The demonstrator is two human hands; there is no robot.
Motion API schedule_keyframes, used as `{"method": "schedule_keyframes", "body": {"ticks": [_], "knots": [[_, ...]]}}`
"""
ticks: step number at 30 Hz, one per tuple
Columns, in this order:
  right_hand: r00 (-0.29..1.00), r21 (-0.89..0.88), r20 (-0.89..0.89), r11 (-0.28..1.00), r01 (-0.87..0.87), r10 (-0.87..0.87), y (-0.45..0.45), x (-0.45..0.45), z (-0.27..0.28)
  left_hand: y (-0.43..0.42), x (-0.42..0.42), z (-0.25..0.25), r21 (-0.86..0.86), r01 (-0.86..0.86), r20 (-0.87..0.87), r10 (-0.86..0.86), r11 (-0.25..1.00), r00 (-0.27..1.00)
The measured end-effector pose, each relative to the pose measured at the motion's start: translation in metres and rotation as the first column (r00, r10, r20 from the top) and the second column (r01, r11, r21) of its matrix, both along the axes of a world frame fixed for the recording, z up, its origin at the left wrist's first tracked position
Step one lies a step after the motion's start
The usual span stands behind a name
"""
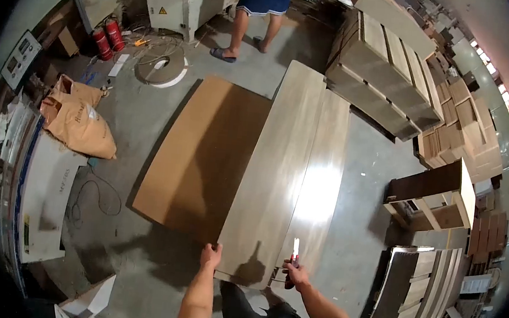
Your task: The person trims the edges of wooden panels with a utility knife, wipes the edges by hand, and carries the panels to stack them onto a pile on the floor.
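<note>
A long, pale wood-grain panel (pixel 268 179) lies in front of me, with another wood-grain panel (pixel 328 144) along its right side. My left hand (pixel 211 255) is closed on the near left corner of the long panel. In my right hand (pixel 297 275), above the near end of the panels, is what looks like a utility knife (pixel 294 261), with a dark red and black handle and a bright tip pointing away from me. The tool's shadow falls on the long panel. Partly under that panel, at its left, is a brown board (pixel 197 153).
Stacked panels (pixel 391 74) stand at the far right; a cabinet frame (pixel 434 198) is nearer. Paper sacks (pixel 80 121), fire extinguishers (pixel 108 39) and a coil of edging strip (pixel 161 69) are at left. A person (pixel 263 6) stands beyond the panels beside a machine (pixel 180 8).
</note>
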State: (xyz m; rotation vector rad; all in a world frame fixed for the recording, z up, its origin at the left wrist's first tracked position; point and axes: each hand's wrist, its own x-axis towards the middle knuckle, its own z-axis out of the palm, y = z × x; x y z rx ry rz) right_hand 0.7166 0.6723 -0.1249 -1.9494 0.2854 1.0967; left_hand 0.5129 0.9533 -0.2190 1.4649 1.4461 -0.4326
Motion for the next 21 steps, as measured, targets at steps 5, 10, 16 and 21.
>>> {"method": "schedule_keyframes", "body": {"ticks": [5,10,16,21], "knots": [[0.999,-0.008,0.049,1.0,-0.021,0.021,0.048,0.01,-0.016,-0.016,-0.011,-0.006,-0.022,0.17,0.012,-0.169,0.985,0.985],[0.891,0.04,0.395,0.973,0.228,-0.225,0.099,0.07,0.002,-0.056,-0.016,0.091,0.076,0.081,0.147,-0.092,0.994,0.985],[0.895,0.373,0.232,0.884,0.28,-0.381,0.097,0.181,-0.04,-0.077,0.009,0.194,0.015,0.051,0.291,-0.054,0.999,0.955],[0.98,0.729,-0.095,0.658,0.188,-0.174,0.109,0.179,0.091,-0.106,0.051,0.336,0.165,0.274,0.136,-0.297,0.947,0.945]]}}
